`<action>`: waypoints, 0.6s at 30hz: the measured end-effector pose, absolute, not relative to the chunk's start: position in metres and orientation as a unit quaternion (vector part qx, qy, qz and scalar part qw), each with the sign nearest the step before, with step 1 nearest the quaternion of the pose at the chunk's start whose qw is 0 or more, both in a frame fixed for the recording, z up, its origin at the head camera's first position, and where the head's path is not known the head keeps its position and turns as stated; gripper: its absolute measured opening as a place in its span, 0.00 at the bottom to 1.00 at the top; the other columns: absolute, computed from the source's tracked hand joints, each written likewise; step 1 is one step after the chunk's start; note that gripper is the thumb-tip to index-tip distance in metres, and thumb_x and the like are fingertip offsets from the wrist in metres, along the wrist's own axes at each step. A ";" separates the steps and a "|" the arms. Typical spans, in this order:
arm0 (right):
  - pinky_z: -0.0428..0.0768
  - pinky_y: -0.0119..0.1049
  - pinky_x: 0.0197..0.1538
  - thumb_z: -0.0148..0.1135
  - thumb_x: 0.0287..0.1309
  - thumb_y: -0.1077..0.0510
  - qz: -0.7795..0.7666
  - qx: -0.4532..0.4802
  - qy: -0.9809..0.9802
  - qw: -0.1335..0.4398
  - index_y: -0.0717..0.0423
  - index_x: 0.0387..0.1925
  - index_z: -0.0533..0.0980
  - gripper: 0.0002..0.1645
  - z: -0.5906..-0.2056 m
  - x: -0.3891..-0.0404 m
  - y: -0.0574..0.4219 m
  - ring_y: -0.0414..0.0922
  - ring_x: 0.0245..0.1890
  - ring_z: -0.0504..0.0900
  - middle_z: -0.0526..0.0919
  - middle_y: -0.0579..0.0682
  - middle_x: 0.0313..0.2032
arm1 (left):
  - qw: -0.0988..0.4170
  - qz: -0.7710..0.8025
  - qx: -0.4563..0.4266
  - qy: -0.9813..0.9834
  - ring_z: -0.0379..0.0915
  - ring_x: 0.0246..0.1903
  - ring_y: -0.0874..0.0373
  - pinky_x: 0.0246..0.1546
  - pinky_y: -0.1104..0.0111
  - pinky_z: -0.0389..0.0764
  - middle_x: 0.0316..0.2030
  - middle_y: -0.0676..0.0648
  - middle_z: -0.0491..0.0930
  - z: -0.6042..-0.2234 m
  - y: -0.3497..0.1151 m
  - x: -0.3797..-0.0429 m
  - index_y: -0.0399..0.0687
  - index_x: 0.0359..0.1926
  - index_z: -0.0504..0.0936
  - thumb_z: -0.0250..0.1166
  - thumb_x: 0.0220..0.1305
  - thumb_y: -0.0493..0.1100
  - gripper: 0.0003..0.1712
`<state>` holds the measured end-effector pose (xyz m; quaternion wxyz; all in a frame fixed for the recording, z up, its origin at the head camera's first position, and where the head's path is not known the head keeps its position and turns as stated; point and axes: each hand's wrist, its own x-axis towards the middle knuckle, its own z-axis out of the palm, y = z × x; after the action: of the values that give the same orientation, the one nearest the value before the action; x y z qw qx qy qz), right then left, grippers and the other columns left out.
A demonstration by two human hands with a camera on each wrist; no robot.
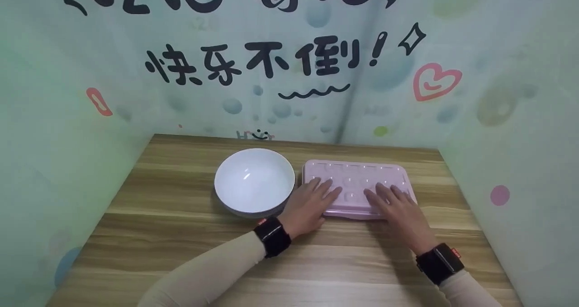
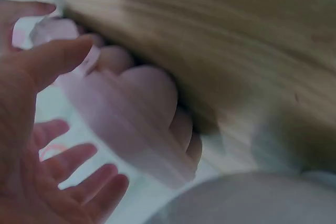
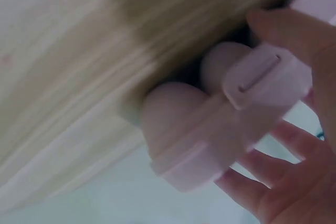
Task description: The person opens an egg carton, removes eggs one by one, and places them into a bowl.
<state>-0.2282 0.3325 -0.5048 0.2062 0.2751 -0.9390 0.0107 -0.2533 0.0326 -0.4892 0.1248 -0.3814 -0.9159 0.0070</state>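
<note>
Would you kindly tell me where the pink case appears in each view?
Head: pink case just right of centre, beside the white bowl.
Left wrist: pink case left of centre, slanting.
Right wrist: pink case right of centre, partly behind the right hand.
Shared landmark: wooden table.

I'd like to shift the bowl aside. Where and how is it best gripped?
Probably pinch the white bowl by its left rim, coming from the left and above: it stands upright, mouth facing up, while the left hand and pink box crowd its right side.
</note>
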 end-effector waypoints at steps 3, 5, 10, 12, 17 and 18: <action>0.77 0.72 0.60 0.83 0.45 0.69 0.002 0.258 -0.944 0.204 0.51 0.73 0.74 0.51 -0.510 -0.228 0.330 0.75 0.62 0.77 0.76 0.65 0.69 | 0.125 0.027 -0.372 -0.919 0.63 0.75 0.39 0.74 0.52 0.69 0.79 0.43 0.64 -0.495 0.041 -0.253 0.58 0.82 0.61 0.72 0.68 0.51 0.47; 0.76 0.72 0.61 0.80 0.50 0.70 -0.006 0.249 -0.947 0.203 0.50 0.73 0.73 0.49 -0.512 -0.228 0.329 0.76 0.62 0.78 0.76 0.65 0.69 | 0.136 0.043 -0.367 -0.919 0.65 0.74 0.38 0.73 0.52 0.71 0.78 0.43 0.66 -0.499 0.047 -0.252 0.59 0.82 0.62 0.70 0.70 0.48 0.44; 0.78 0.71 0.59 0.75 0.54 0.72 -0.033 0.242 -0.943 0.226 0.53 0.72 0.74 0.43 -0.516 -0.226 0.323 0.75 0.59 0.80 0.78 0.67 0.66 | 0.209 0.126 -0.353 -0.903 0.75 0.66 0.39 0.64 0.53 0.79 0.71 0.40 0.73 -0.507 0.060 -0.248 0.56 0.77 0.69 0.65 0.72 0.43 0.35; 0.81 0.70 0.56 0.71 0.56 0.74 -0.050 0.244 -0.938 0.242 0.56 0.71 0.74 0.41 -0.517 -0.225 0.320 0.74 0.56 0.82 0.80 0.68 0.63 | 0.239 0.159 -0.345 -0.894 0.78 0.62 0.42 0.60 0.54 0.82 0.69 0.41 0.76 -0.510 0.065 -0.248 0.55 0.76 0.71 0.62 0.74 0.43 0.31; 0.87 0.62 0.46 0.64 0.58 0.75 -0.096 0.249 -0.919 0.289 0.62 0.66 0.76 0.33 -0.520 -0.224 0.312 0.71 0.48 0.85 0.83 0.70 0.55 | 0.279 0.194 -0.329 -0.881 0.85 0.55 0.45 0.52 0.54 0.86 0.64 0.42 0.82 -0.512 0.073 -0.248 0.53 0.73 0.75 0.55 0.78 0.41 0.25; 0.87 0.61 0.45 0.63 0.58 0.74 -0.103 0.249 -0.917 0.295 0.63 0.66 0.76 0.32 -0.521 -0.224 0.311 0.70 0.47 0.85 0.83 0.70 0.54 | 0.278 0.195 -0.328 -0.882 0.85 0.54 0.45 0.51 0.53 0.87 0.63 0.42 0.82 -0.512 0.074 -0.248 0.52 0.72 0.75 0.54 0.79 0.41 0.25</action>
<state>-0.2241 0.3108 -0.5205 0.2951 0.2494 -0.9166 -0.1032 -0.2477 0.0743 -0.5119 0.2779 -0.3282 -0.8816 0.1945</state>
